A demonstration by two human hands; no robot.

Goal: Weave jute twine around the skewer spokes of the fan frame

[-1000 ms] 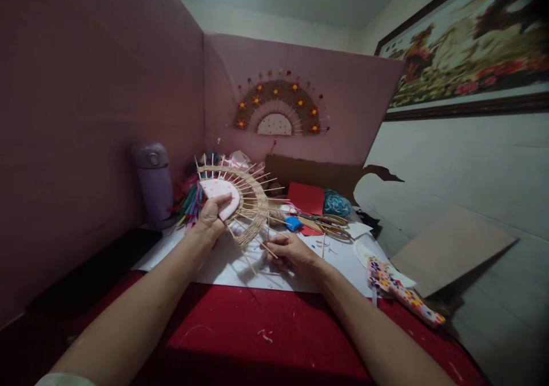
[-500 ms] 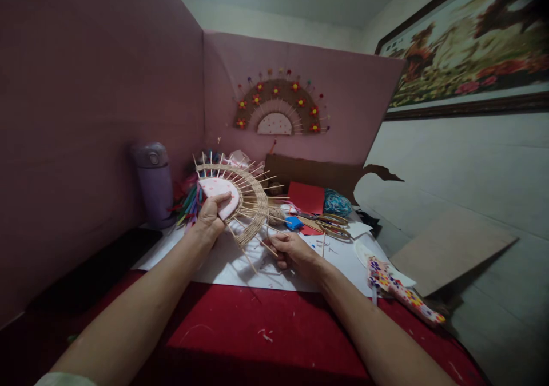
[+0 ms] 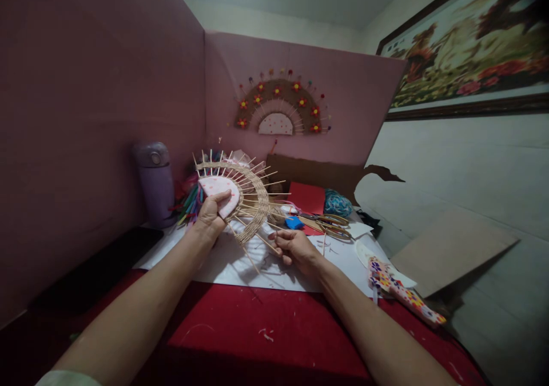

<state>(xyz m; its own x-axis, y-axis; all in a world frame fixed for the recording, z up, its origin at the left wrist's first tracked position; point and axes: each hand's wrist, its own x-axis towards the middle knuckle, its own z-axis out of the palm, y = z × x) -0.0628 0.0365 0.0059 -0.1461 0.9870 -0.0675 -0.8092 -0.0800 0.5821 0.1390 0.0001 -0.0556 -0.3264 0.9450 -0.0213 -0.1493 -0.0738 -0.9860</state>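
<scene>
My left hand (image 3: 213,210) grips a half-round fan of thin wooden sticks by its white, pink-dotted base (image 3: 221,194), thumb on top and fingers hidden underneath. Brown twine woven through the sticks forms a curved band (image 3: 258,203), with bare stick ends poking out beyond it. At the band's lower right end is my right hand (image 3: 291,247), its fingers bent and pinched beside the lower sticks. It seems to hold the loose end of the twine, though the strand is too thin to see clearly.
Scissors (image 3: 332,226), red paper (image 3: 306,198), blue yarn (image 3: 338,203) and a blue piece (image 3: 294,222) lie behind my right hand. A purple bottle (image 3: 155,186) stands left. A flower-patterned glue gun (image 3: 405,291) lies right. A finished half-round piece (image 3: 277,103) hangs on the pink panel.
My right hand has shifted slightly right and up, its fingers drawing a little away from the woven band. My left hand still holds the fan in nearly the same place.
</scene>
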